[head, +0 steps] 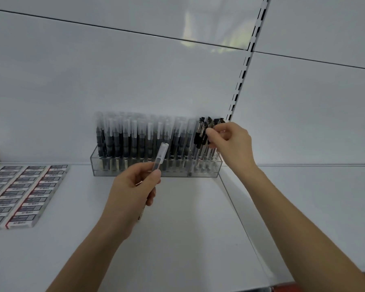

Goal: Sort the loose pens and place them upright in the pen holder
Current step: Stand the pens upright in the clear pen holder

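Pens (207,135) pinched by right hand (232,140); left hand (133,190) grips another.

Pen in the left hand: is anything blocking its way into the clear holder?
Nothing lies in the gap between the pen held by the left hand and the pen holder. The holder itself looks crowded with upright capped pens, and the right hand pinches black-clipped pens at its right end.

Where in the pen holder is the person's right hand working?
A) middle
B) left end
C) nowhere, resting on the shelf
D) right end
D: the right hand pinches black-clipped pens standing at the right end of the clear pen holder.
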